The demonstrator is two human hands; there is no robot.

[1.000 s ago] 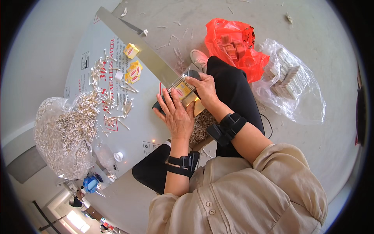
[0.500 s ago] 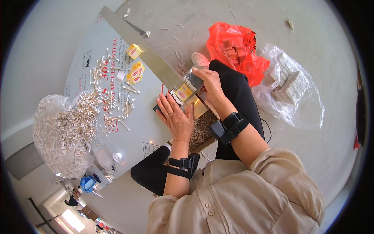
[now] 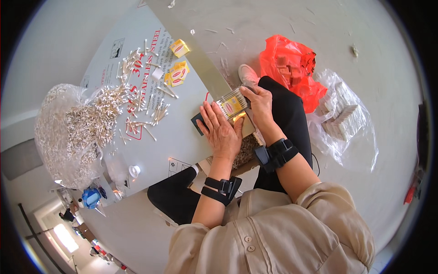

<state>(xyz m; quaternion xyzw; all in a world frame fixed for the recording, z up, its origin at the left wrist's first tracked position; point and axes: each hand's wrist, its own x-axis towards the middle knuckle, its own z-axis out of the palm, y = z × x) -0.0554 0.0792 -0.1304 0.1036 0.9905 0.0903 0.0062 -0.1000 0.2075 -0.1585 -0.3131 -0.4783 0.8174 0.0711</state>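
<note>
While our left hand (image 3: 222, 134) lies flat with thumb spread over the lower-left part of the dark-ended holder (image 3: 198, 124), mid-frame, our right hand (image 3: 261, 107) curls at its upper-right end; we cannot quite tell its grip. Between them lie the yellow-carded cotton swabs (image 3: 233, 105), along the holder's slanting long axis.

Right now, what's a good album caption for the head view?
Cotton swabs lined up between left hand and right hand
</note>
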